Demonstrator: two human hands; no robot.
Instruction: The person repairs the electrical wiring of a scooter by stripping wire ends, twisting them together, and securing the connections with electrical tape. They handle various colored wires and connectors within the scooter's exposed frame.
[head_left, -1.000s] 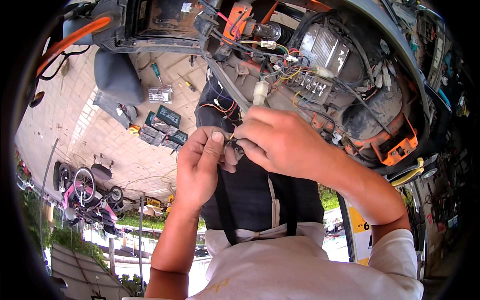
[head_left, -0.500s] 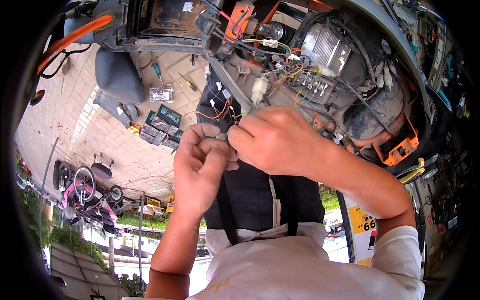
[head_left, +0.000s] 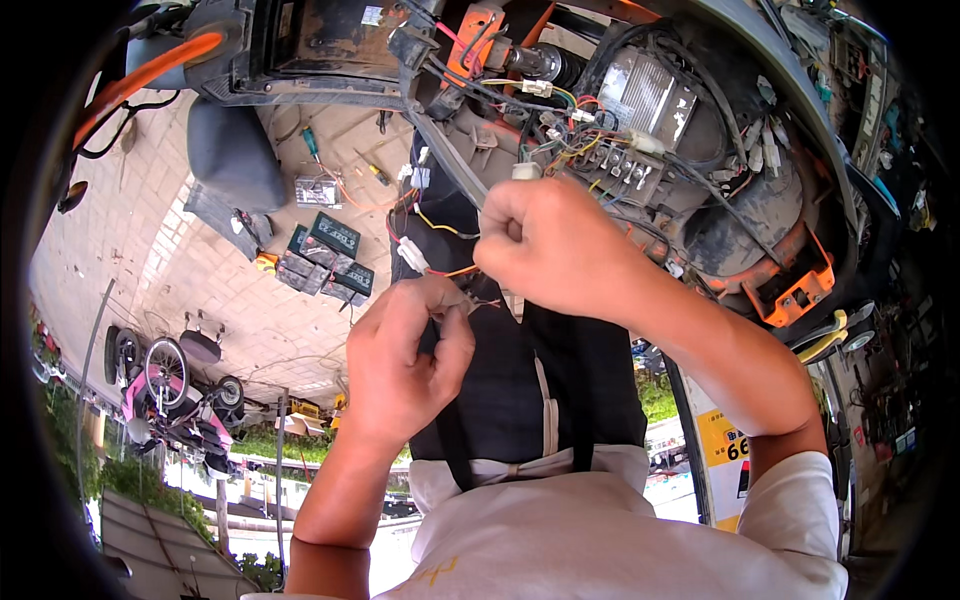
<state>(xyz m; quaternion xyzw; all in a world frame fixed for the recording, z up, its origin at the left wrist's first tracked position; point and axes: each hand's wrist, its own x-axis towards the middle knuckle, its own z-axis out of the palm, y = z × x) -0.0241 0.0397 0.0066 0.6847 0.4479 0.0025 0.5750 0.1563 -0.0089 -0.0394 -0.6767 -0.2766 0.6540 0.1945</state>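
Observation:
My left hand (head_left: 412,345) is pinched closed on a short wire (head_left: 484,302) whose thin frayed ends stick out past the fingertips. Up and to its right, my right hand (head_left: 550,245) is curled closed. A yellow wire (head_left: 445,226) and an orange wire (head_left: 460,271) run to its fingers, which hide their ends. White plug connectors (head_left: 412,256) on coloured wires hang between my hands and the scooter frame. Just behind my right knuckles shows a larger white connector (head_left: 526,171), partly covered by the hand.
The opened scooter body holds a finned metal controller box (head_left: 645,88), a terminal block (head_left: 628,172) and tangled wiring. On the paving lie several dark batteries (head_left: 335,233), a removed seat (head_left: 232,150), a teal-handled screwdriver (head_left: 311,143) and a yellow-handled one (head_left: 378,174). A pink cycle (head_left: 180,390) stands farther left.
My hands, together before, are now apart: the left is lower, the right slightly higher. Frayed wire ends now show at my left fingers, and the white plug connectors have shifted into clearer view.

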